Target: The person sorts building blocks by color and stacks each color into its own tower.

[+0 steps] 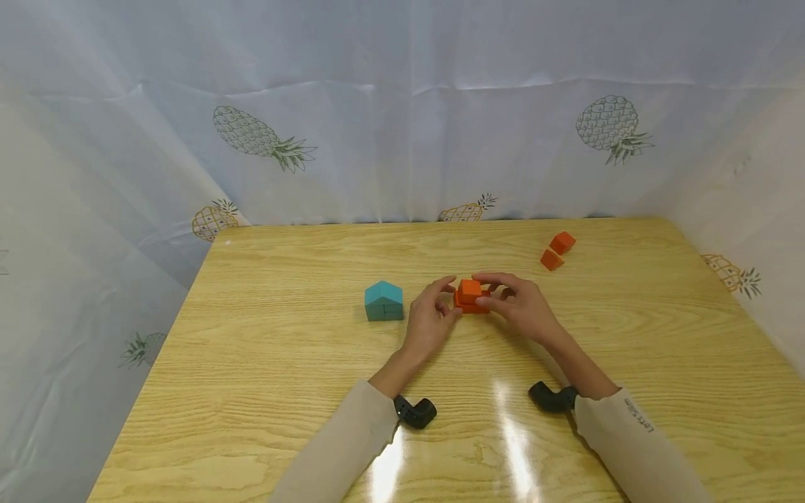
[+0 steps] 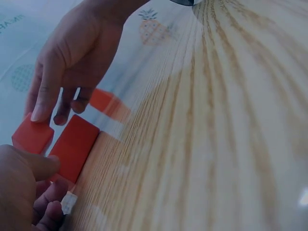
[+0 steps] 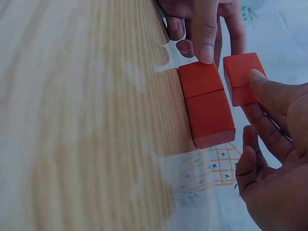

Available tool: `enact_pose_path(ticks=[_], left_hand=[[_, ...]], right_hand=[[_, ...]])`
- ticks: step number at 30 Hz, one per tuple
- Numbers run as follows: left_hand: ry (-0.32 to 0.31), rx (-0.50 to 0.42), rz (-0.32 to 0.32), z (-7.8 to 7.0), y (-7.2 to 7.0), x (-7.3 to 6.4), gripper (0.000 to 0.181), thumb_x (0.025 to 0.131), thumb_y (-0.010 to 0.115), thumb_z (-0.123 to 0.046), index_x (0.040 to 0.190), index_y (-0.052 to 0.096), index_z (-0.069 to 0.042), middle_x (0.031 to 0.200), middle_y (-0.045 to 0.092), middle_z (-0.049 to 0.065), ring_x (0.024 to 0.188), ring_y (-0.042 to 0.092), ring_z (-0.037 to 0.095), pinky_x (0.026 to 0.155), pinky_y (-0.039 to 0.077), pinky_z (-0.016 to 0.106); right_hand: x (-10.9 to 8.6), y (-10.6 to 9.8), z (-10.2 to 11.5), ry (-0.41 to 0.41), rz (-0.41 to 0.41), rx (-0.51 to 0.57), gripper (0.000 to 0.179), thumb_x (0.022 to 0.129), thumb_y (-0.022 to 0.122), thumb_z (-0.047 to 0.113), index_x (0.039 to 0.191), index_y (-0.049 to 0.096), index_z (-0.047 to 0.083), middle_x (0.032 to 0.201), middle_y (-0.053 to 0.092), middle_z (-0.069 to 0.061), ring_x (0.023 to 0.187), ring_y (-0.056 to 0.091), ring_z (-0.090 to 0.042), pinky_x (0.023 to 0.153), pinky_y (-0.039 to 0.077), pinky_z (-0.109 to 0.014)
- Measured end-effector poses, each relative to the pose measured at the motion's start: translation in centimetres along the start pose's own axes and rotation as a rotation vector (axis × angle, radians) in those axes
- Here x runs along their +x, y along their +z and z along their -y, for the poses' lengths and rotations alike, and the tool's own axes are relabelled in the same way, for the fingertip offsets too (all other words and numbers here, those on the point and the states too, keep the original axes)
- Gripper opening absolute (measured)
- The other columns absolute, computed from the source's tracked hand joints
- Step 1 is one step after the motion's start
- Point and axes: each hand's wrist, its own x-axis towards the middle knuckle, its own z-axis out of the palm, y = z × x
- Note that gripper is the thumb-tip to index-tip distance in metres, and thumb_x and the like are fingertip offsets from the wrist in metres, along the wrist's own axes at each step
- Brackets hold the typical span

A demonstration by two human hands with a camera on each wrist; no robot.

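Observation:
My right hand [image 1: 525,311] pinches a red block [image 3: 243,67] between thumb and forefinger. In the right wrist view a narrow gap shows between that block and two red blocks [image 3: 209,110] set end to end on the table below it. The left hand [image 1: 430,318] is around the left end of this lower pair, its thumb [image 3: 207,52] on the end block and its forefinger behind. From the left wrist, the held block [image 2: 33,137] and one lower block [image 2: 74,144] show side by side. Left of the hands stands a small house shape of teal blocks [image 1: 383,302] with a pitched top.
Two loose red blocks [image 1: 552,260] lie close together at the back right of the wooden table [image 1: 283,363]. A white curtain [image 1: 402,154] with pineapple prints hangs along the back and sides. Dark devices [image 1: 418,412] are worn at both wrists.

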Motion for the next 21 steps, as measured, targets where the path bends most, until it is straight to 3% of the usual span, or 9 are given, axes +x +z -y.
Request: enact_pose_path(ticks=[21], left_hand=[[0.102, -0.014, -0.043, 0.39, 0.12, -0.01, 0.054, 0.082, 0.073, 0.004, 0.131, 0.056, -0.01, 0.111, 0.063, 0.01, 0.062, 0.052, 0.013, 0.055, 0.04, 0.021]], right_hand=[[-0.06, 0.61, -0.04, -0.032, 0.005, -0.047, 0.039, 0.087, 0.071, 0.018, 0.126, 0.064, 0.013, 0.112, 0.063, -0.006, 0.082, 0.055, -0.02, 0.069, 0.047, -0.034]])
